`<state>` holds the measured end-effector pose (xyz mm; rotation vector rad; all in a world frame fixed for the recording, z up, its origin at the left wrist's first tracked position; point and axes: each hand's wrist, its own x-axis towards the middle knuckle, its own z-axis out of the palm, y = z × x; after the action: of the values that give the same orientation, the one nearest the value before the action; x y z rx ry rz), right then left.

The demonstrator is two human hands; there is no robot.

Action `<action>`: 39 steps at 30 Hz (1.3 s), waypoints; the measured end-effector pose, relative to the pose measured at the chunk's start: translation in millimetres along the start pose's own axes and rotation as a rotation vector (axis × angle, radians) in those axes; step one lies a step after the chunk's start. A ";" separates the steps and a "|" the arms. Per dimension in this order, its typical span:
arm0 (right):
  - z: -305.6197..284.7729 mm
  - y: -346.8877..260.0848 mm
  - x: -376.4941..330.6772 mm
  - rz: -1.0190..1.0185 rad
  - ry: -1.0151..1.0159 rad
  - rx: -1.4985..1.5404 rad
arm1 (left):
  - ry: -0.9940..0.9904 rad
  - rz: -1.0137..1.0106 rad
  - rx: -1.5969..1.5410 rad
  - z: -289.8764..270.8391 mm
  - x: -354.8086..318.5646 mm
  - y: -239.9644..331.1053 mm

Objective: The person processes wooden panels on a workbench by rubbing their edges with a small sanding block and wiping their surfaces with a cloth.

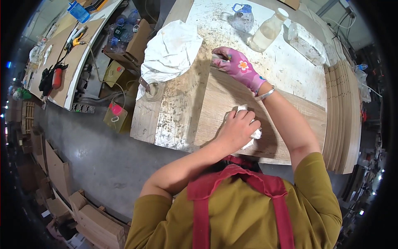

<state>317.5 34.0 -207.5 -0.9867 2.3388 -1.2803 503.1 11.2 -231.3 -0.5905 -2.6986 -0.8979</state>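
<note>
A wood-grain board (265, 99) lies flat on the worn workbench (178, 103) in front of me. My left hand (238, 128), bare, presses a crumpled white cloth (256, 133) onto the board near its close edge. Its fingers are bent over the cloth and partly hide it. At the board's far left corner is my right hand (238, 68), in a pink flowered glove (243, 66). The gloved fingers curl at the corner and appear to grip the edge; their tips are partly hidden.
A white rag (172, 52) lies at the bench's left, beside a tape roll (153, 92). Behind the board stand a blue-capped jug (242, 20), a cloudy bottle (267, 32) and a plastic-wrapped bundle (306, 43). Upright panels (344, 116) line the right. Metal cans (118, 118) stand left.
</note>
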 end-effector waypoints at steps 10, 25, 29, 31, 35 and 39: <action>-21.5 6.0 -1.2 0.014 -0.142 -0.163 | -0.009 -0.005 -0.010 0.3 1.0 -2.7; -70.5 25.4 -79.1 0.171 0.074 -0.345 | -0.038 -0.010 -0.005 0.3 1.2 -1.6; -68.0 27.4 -76.2 0.108 0.147 -0.273 | -0.099 -0.015 -0.024 0.9 2.8 -0.1; -46.5 19.3 -61.1 0.069 0.203 -0.174 | -0.054 -0.031 -0.034 -0.1 3.2 1.3; -55.1 17.0 -59.0 0.268 0.006 -0.104 | -0.086 -0.072 -0.018 0.1 5.5 0.9; -106.1 43.8 -98.9 0.278 -0.011 -0.173 | -0.082 -0.084 0.011 2.3 8.0 3.5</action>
<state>312.0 184.5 -190.7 -0.6802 2.5041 -0.9781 497.3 17.6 -228.6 -0.5261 -2.8186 -0.8980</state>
